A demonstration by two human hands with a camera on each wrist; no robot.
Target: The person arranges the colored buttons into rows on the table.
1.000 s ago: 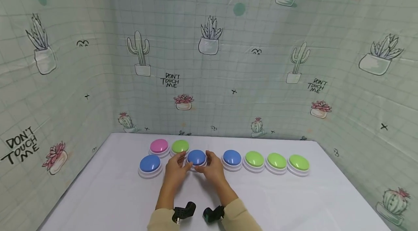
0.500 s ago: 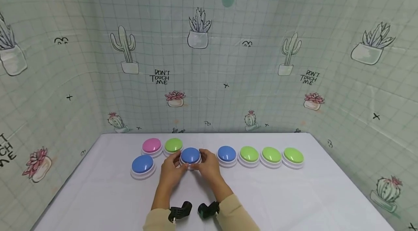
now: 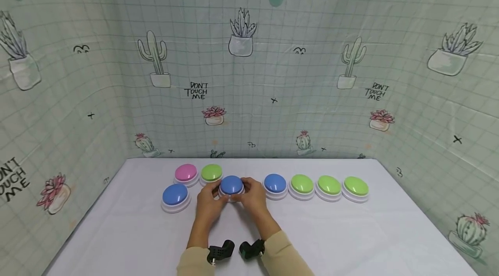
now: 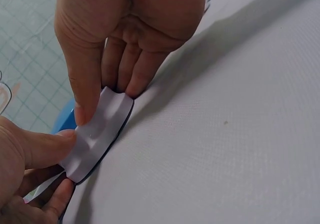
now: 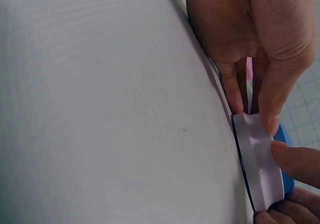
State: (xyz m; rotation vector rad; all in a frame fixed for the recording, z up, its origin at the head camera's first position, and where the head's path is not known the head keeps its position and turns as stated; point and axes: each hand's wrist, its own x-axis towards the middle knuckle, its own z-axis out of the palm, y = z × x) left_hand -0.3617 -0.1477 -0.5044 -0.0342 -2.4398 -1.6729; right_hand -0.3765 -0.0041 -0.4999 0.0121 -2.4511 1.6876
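Both hands hold a blue push button (image 3: 231, 185) with a white round base, one hand at each side. My left hand (image 3: 209, 205) grips the base's left side, its thumb along the near rim. From the right, my right hand (image 3: 254, 198) grips the opposite side, its thumb tip close to the left thumb. In the left wrist view the white base (image 4: 102, 129) lies close over the cloth, with thumbs on its rim and fingers at its ends. Most of the blue dome (image 5: 287, 179) hides behind base and thumbs in the right wrist view.
Left of the hands are a pink button (image 3: 186, 172), a green button (image 3: 212, 172) and another blue button (image 3: 175, 194). Rightward, a blue button (image 3: 275, 183) and several green buttons (image 3: 302, 184) form a row. White cloth (image 3: 331, 237) covers the table; patterned fabric (image 3: 257, 76) hangs behind.
The head view has shifted sideways and back a little. Both hands keep hold of the blue button, which stays at about the same place among the others.
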